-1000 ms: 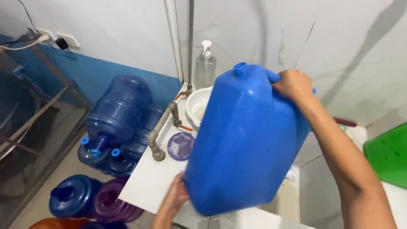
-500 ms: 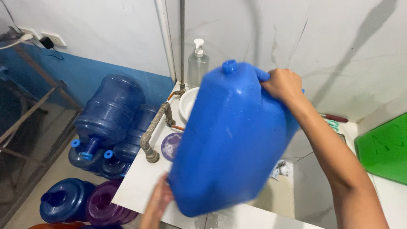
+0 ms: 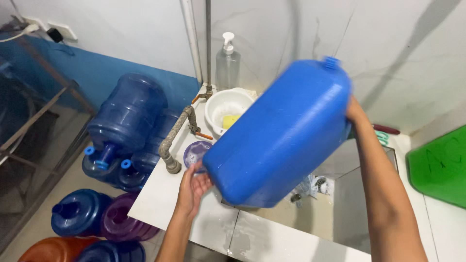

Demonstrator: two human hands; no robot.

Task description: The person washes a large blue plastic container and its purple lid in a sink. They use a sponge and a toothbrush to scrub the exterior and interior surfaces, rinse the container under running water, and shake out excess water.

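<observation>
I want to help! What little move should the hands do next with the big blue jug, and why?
Probably bring the left hand flat under the blue jug's low corner. The jug hangs tilted over the sink, the right hand grips only its top end, and the left fingers just touch the bottom edge.

We take the white basin as our mark. Inside it lies a yellow sponge. Behind it, against the wall, stands a clear pump bottle. Just left of it a rusty pipe bends down over the counter, with a purple lid beside. Further left, below, large blue water jugs are stacked. Far right lies a green board.
</observation>
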